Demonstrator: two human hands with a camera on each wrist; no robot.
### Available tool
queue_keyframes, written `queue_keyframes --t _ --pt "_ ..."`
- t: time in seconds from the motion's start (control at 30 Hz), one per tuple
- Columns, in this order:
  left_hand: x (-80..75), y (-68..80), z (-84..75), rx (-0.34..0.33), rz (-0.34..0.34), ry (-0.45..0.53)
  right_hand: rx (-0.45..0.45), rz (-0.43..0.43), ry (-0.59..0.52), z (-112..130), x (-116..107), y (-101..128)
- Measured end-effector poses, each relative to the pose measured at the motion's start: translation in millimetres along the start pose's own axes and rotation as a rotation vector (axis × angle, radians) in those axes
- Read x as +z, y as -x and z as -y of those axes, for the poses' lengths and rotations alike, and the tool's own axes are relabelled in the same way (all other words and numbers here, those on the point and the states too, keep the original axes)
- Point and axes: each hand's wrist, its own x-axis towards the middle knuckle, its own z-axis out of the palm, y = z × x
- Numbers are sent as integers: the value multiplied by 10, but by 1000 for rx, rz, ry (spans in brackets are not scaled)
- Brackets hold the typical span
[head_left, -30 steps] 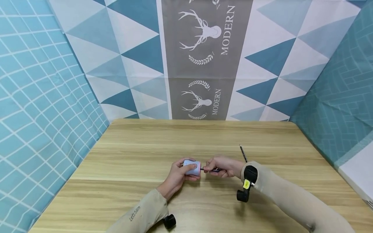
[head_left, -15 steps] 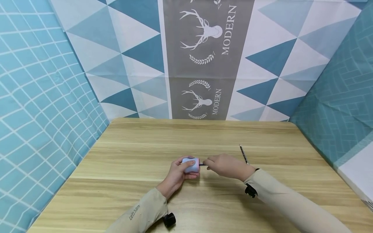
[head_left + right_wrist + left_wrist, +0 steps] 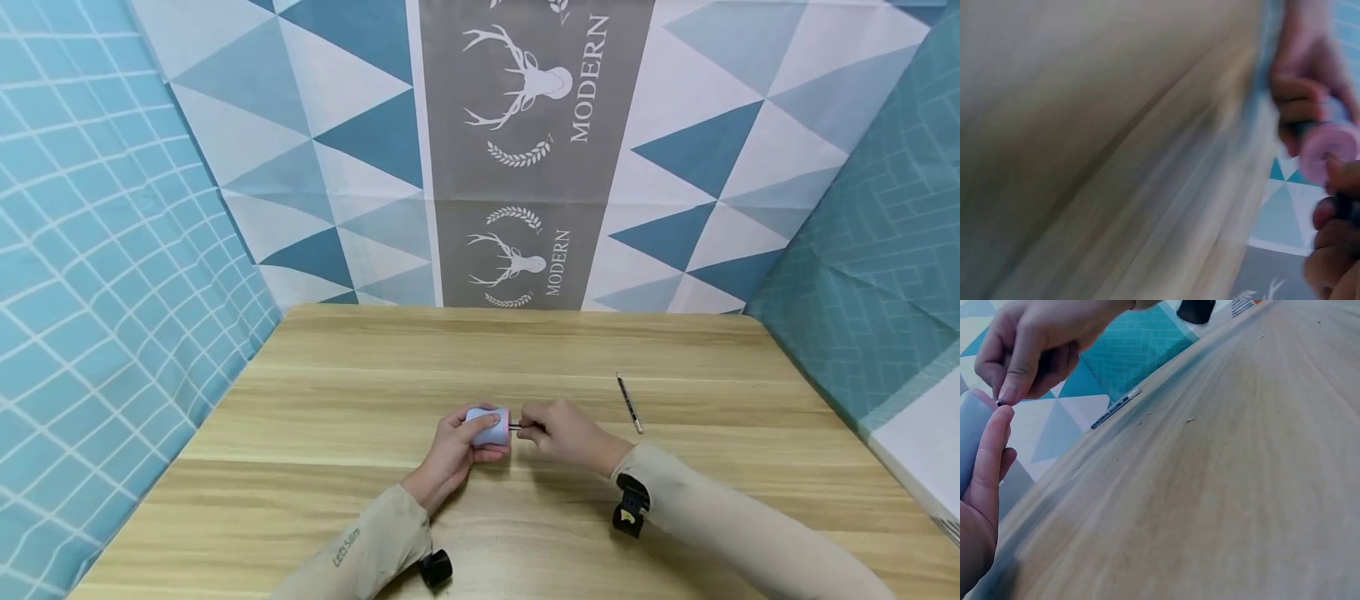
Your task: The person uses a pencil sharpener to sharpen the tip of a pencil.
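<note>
From the head camera, the left hand (image 3: 453, 446) grips a small pale-blue sharpener (image 3: 489, 426) near the middle of the wooden table (image 3: 315, 400). At its three o'clock, the right hand (image 3: 564, 432) pinches a dark pencil (image 3: 517, 427) whose tip meets the sharpener's end. A second pencil (image 3: 628, 402) lies apart at two o'clock.

The left wrist camera shows the left hand (image 3: 982, 487) around the sharpener (image 3: 972, 434), right-hand fingers (image 3: 1019, 369) pinched at twelve o'clock, the second pencil (image 3: 1116, 407) beyond.

The right wrist camera is blurred; the pink disc (image 3: 1329, 147) at three o'clock is probably the sharpener's end.
</note>
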Motion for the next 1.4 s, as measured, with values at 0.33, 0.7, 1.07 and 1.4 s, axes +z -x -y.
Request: queue_keyframes --t 0.33,0.7,1.07,1.4 --pt "11 1 14 1 17 -14 820 273 -937 -119 -125 -100" --pt "15 -8 8 7 54 -22 229 222 -269 -64 -226 -6" --pt "6 12 -3 -23 47 43 -531 -138 748 -96 -134 60" --pt "1 6 16 -13 48 -5 264 30 -222 -1 -20 17"
